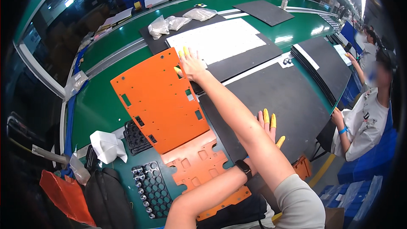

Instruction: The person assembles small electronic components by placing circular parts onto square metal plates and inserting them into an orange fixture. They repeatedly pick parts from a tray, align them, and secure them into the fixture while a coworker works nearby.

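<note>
My arms cross, the right over the left. My right hand (193,66) is at the right edge of a large orange panel (154,99) with rectangular cutouts and small holes. Its thumb lies at a cutout, gripping the edge, and its fingers point away beyond it. My left hand (268,126), partly covered by my right forearm, is over a dark grey board (271,89) with its fingers stretched apart. Yellow covers sit on several fingertips. Under the large panel's near edge lies a paler orange plate (199,164) with shaped cutouts.
Left of the plate stand a black tray (162,188) with round metal parts, another black tray (135,138) and a white wrapped bundle (108,146). Beyond lie a white perforated sheet (224,38) and plastic bags (158,27). At right, a person (366,114) holds dark boards (324,65).
</note>
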`<state>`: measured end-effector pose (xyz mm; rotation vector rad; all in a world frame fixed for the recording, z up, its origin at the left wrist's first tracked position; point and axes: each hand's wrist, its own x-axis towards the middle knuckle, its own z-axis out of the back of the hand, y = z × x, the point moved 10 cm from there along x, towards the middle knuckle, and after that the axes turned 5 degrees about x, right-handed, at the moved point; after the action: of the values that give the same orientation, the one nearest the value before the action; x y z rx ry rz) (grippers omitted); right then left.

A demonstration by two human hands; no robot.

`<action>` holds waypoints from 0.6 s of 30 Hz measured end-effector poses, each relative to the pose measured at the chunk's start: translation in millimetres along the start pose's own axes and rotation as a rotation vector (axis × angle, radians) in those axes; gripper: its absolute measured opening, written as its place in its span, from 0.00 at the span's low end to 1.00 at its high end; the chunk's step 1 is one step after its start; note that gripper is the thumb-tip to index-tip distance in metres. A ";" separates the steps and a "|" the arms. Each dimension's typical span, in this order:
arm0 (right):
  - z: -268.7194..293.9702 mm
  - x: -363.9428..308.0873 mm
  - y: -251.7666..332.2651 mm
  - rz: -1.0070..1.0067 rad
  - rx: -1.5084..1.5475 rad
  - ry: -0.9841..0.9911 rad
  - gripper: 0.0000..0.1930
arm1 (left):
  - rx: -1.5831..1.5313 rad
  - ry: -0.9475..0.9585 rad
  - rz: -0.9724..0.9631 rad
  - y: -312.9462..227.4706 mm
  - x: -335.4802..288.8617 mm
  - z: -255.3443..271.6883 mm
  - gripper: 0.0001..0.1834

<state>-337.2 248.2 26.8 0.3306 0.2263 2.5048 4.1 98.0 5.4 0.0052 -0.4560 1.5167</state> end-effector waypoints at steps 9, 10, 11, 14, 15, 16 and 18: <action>-17.3 4.0 -10.9 -0.021 0.056 -0.001 0.38 | 0.029 -0.012 -0.004 -0.9 -2.4 -0.8 0.45; -17.7 4.4 -11.4 -0.016 0.051 -0.012 0.37 | 0.030 -0.014 -0.002 -1.0 -2.4 -0.4 0.45; -18.6 4.5 -12.7 -0.018 0.063 -0.018 0.36 | 0.031 -0.016 -0.001 -1.4 -2.4 -0.1 0.45; -21.9 1.9 -13.1 -0.022 0.062 0.000 0.35 | 0.020 -0.025 -0.003 -1.9 -3.0 1.1 0.45; -21.7 0.3 -12.3 -0.022 0.038 0.027 0.35 | 0.017 -0.039 -0.002 -1.1 -3.8 -0.6 0.45; -22.1 -1.9 -11.3 -0.022 0.014 0.053 0.34 | 0.013 -0.052 -0.001 0.5 -4.1 -2.6 0.45; -20.2 -8.4 -6.7 -0.002 0.058 0.018 0.34 | 0.004 -0.057 -0.004 -1.0 -4.3 -4.0 0.45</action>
<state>-332.7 247.0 4.5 0.3308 0.3071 2.5034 6.3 94.9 0.8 0.0524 -0.4984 1.5169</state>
